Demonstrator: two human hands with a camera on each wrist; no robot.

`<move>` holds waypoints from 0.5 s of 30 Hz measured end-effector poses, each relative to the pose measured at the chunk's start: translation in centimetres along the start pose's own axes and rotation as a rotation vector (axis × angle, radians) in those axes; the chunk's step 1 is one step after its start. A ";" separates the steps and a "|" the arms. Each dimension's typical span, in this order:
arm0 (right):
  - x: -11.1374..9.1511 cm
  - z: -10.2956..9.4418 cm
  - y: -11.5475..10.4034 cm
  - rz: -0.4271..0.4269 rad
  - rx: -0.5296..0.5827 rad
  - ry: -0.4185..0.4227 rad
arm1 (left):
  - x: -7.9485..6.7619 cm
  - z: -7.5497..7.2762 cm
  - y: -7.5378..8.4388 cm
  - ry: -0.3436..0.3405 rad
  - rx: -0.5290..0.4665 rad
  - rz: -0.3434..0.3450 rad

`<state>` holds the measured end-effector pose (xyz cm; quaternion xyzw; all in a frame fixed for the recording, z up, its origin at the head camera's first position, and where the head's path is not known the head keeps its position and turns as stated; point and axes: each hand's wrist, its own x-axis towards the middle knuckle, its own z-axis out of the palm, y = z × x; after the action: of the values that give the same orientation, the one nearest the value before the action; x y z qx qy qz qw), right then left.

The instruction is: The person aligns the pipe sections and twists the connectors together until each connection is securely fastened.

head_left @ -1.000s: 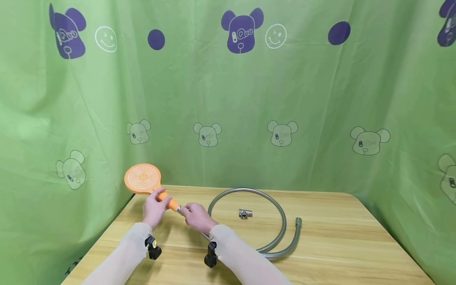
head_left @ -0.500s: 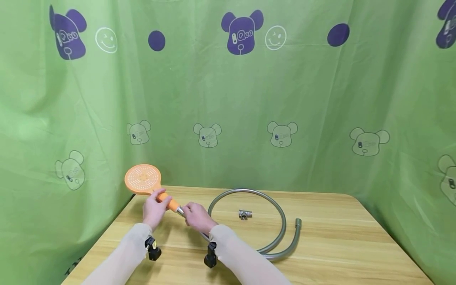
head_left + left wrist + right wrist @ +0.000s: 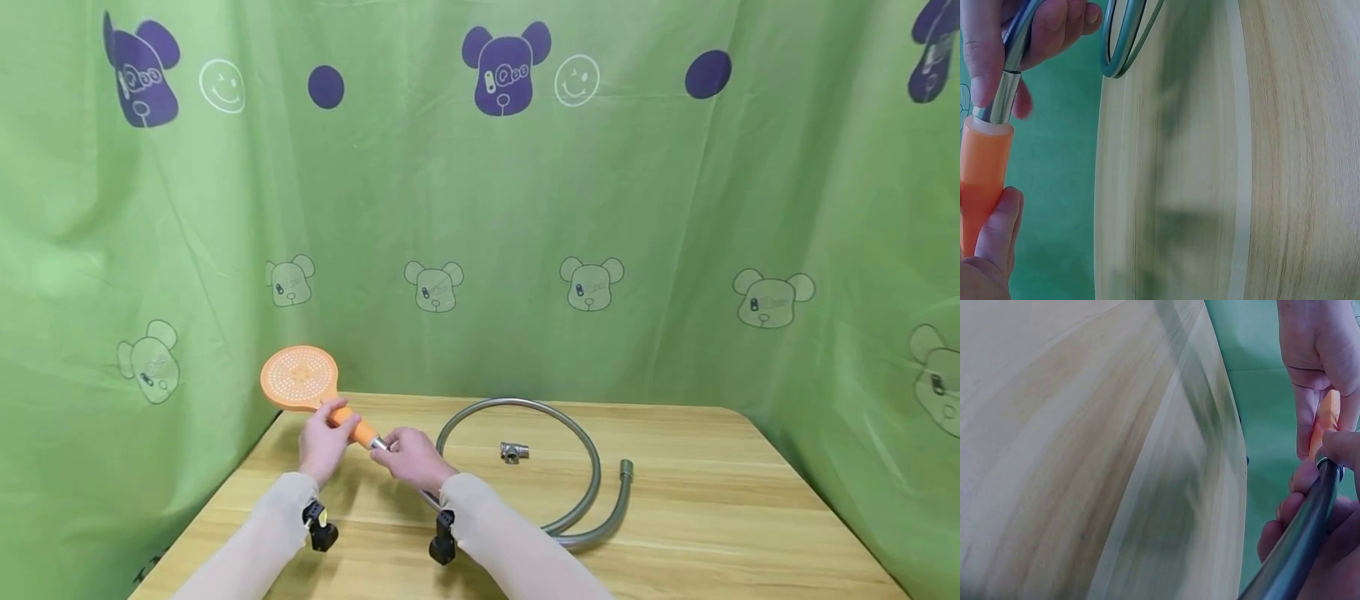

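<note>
An orange shower head (image 3: 300,377) with a round, dotted spray face is held above the table's left side. My left hand (image 3: 324,443) grips its handle, the thumb lying along the orange grip (image 3: 985,162) in the left wrist view. At the handle's lower end sits a silver metal connector (image 3: 1005,98), lined up with the grip and touching it. My right hand (image 3: 414,458) pinches around this connector and the end of the grey shower hose (image 3: 1294,540). Fingers hide part of the joint, so how deep the connector sits cannot be told.
The hose loops across the wooden table (image 3: 697,500), its free end (image 3: 627,471) lying to the right. Inside the loop lies a small metal tee fitting (image 3: 513,452). A green patterned curtain (image 3: 510,200) stands behind the table and at both sides.
My right hand's fingers have shifted on the connector, sliding up towards the handle after a little more metal showed half a second ago. The left hand and shower head stay in place.
</note>
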<state>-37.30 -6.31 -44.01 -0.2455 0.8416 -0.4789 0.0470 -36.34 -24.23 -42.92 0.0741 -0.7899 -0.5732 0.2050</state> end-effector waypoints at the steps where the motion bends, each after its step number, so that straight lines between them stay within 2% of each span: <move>1: 0.0 0.0 0.0 0.003 0.007 0.001 | -0.1 0.0 0.1 0.000 0.001 0.000; 8: 0.1 -0.1 0.0 -0.014 0.018 0.014 | -0.1 0.0 0.7 0.011 -0.013 -0.003; 15: 0.1 0.0 0.3 -0.046 -0.007 0.013 | -0.2 0.0 0.4 0.027 0.004 0.002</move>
<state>-37.52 -6.27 -44.20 -0.2617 0.8378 -0.4782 0.0296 -36.13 -23.99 -42.62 0.0817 -0.7883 -0.5703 0.2162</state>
